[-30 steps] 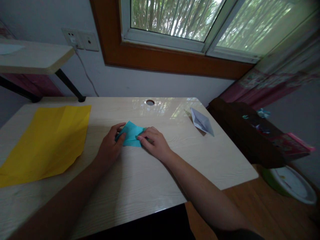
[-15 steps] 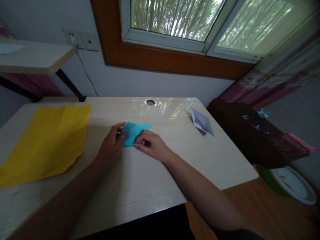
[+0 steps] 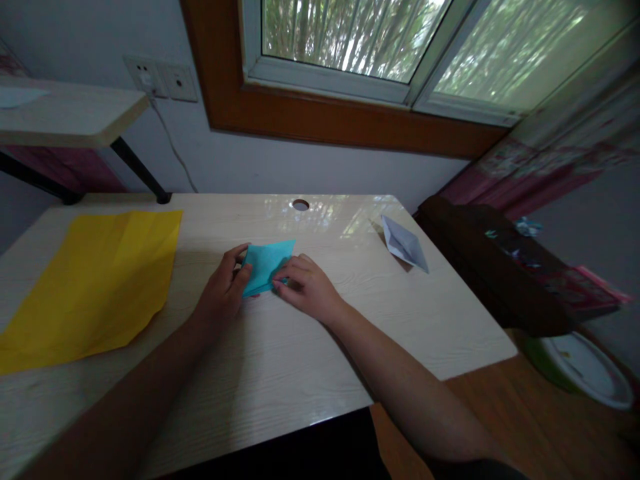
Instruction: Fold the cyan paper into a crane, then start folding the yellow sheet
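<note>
Grip, left hand point(image 3: 221, 295): fingers pinched the teal folded paper point(image 3: 266, 261) at its 9 o'clock edge.
Grip, right hand point(image 3: 307, 288): fingertips closed on the paper's 5 o'clock corner.
Teal folded paper: lay mid-desk, between both hands.
Yellow sheet point(image 3: 95, 280): flat at 9 o'clock, well apart.
White paper boat point(image 3: 404, 244): at 3 o'clock on the desk point(image 3: 280, 360).

Small teal folded paper point(image 3: 266, 261) is lying mid-counter point(image 3: 280, 360), between left hand point(image 3: 223, 293) and right hand point(image 3: 307, 288). Large yellow paper sheet point(image 3: 95, 280) is lying at left; white folded paper boat point(image 3: 404, 244) is sitting at right, well apart.
</note>
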`<state>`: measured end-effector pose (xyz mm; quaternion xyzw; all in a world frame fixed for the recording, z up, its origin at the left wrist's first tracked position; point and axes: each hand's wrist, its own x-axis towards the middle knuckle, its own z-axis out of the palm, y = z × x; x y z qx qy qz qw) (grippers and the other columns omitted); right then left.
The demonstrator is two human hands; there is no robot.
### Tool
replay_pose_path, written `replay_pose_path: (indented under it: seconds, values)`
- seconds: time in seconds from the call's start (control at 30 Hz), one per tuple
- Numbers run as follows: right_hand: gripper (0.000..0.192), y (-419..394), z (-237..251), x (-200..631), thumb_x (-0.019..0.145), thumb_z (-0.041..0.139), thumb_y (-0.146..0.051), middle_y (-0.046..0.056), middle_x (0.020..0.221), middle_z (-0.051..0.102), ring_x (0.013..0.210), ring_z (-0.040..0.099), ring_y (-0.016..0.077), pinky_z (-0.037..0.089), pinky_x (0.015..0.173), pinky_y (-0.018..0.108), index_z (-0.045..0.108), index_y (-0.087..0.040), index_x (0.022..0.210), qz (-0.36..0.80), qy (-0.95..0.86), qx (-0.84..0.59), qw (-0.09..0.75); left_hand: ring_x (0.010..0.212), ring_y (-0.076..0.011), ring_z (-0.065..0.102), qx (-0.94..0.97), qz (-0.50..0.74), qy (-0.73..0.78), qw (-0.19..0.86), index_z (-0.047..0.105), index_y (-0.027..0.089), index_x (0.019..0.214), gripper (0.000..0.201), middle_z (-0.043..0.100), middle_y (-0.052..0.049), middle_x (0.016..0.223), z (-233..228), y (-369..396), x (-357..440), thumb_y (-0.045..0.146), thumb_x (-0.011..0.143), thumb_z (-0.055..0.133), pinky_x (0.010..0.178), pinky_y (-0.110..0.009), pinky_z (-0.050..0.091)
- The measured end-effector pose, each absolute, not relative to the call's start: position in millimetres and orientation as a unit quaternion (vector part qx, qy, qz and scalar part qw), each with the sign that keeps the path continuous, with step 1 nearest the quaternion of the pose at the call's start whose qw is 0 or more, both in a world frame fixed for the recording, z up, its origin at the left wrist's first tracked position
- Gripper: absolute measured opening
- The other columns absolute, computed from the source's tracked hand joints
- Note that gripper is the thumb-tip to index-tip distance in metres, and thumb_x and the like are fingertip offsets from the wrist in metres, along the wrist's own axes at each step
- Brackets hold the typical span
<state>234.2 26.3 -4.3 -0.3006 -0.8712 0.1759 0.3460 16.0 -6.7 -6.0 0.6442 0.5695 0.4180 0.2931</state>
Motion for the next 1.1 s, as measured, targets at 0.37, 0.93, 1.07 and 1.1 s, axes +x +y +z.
replay_pose_path:
  seconds: [0.37, 0.93, 1.07, 1.1]
  values:
    - [0.014, 24.9, -6.1, 234.7, 0.094, 0.063, -0.024, 0.007, 0.104, 0.072, 0.100, 0.063, 0.0229, 0.048, 0.091, 0.040, 0.069, -0.024, 0.107, 0.177, -0.882, -0.288, 0.328, 0.124, -0.0263, 0.054, 0.672, 0.409, 0.552, 0.276, 0.043, 0.025, 0.150, 0.050, 0.056, -0.009, 0.138, -2.0, -7.4, 14.6, 0.040, 0.102, 0.042, 0.101, -0.041, 0.049]
    - [0.011, 29.0, -12.2, 234.6, 0.099, 0.061, -0.024, 0.007, 0.106, 0.073, 0.101, 0.064, 0.0217, 0.049, 0.093, 0.040, 0.071, -0.024, 0.102, 0.193, -0.879, -0.285, 0.331, 0.115, -0.0235, 0.057, 0.667, 0.425, 0.536, 0.294, 0.049, 0.026, 0.138, 0.039, 0.058, -0.007, 0.128, -4.2, -7.0, 14.4, 0.038, 0.101, 0.044, 0.097, -0.038, 0.050]
    - [0.011, 29.0, -10.5, 235.2, 0.100, 0.060, -0.027, 0.006, 0.100, 0.073, 0.097, 0.065, 0.0211, 0.051, 0.090, 0.039, 0.071, -0.024, 0.100, 0.210, -0.859, -0.308, 0.350, 0.103, -0.0206, 0.061, 0.640, 0.437, 0.548, 0.314, 0.049, 0.027, 0.135, 0.037, 0.058, -0.006, 0.123, -3.8, -7.0, 14.3, 0.039, 0.101, 0.045, 0.083, -0.031, 0.053]
    - [0.011, 28.7, -9.6, 235.4, 0.100, 0.060, -0.027, 0.006, 0.099, 0.073, 0.096, 0.065, 0.0209, 0.051, 0.090, 0.038, 0.070, -0.024, 0.099, 0.214, -0.854, -0.312, 0.358, 0.101, -0.0200, 0.061, 0.636, 0.440, 0.550, 0.317, 0.049, 0.027, 0.136, 0.037, 0.058, -0.006, 0.123, -4.9, -6.3, 13.5, 0.039, 0.101, 0.045, 0.081, -0.031, 0.054]
